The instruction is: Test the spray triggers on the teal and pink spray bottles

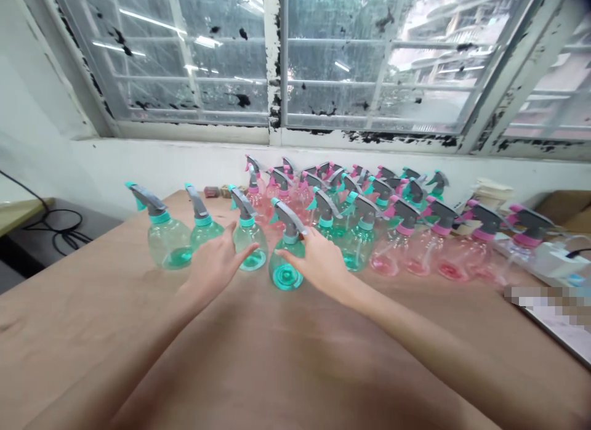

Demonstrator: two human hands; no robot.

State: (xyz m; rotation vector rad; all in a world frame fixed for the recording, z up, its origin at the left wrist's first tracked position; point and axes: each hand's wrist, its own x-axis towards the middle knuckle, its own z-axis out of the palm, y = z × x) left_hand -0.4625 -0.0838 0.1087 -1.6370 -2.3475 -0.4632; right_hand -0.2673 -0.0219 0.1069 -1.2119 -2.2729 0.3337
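Note:
My left hand (215, 260) is at the left side of a green spray bottle (253, 234), its thumb across the front and its fingers curling round the side. My right hand (323, 260) grips the right side of another green spray bottle (287, 271), slightly nearer to me, with the thumb in front. Both bottles stand upright, with teal collars and grey trigger heads, and some of their surface is hidden by my hands. To the left stand two more green spray bottles, one at the far end (167, 242) and one partly behind my left hand (203, 231).
Several pink spray bottles (420, 251) stand in a row at the right, with more pink and green ones behind. A white power strip (554, 257) and a dark-edged flat object (558, 331) lie further right. Black cable (69, 230) hangs beyond the wooden table (258, 356). Windows (194, 54) rise behind.

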